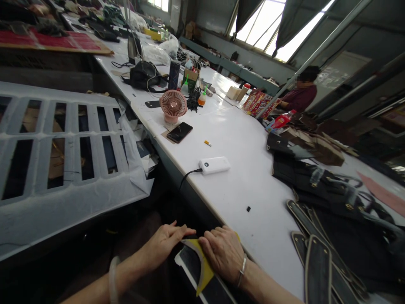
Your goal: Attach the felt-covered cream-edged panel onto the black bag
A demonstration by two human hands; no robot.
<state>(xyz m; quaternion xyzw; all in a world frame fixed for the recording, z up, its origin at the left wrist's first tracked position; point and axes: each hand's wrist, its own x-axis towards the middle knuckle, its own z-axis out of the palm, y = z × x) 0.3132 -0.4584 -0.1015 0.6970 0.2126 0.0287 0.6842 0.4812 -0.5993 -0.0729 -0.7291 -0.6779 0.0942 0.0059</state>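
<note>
Both hands press flat, fingers spread, gripping nothing: left hand point(164, 245) and right hand point(223, 251) lie on a yellow-and-black leather piece point(202, 270), curved, with a pale edge, at the near edge of the white worktable point(240, 169). Black straps point(316, 261) lie to the right, a power bank point(214, 165) farther up.

free: bare table point(253, 177) ahead | obstacles: power bank point(214, 165), black straps point(316, 257) at right

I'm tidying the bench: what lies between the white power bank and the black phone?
In the head view, only a small orange-tipped stick lies between power bank and phone.
</note>
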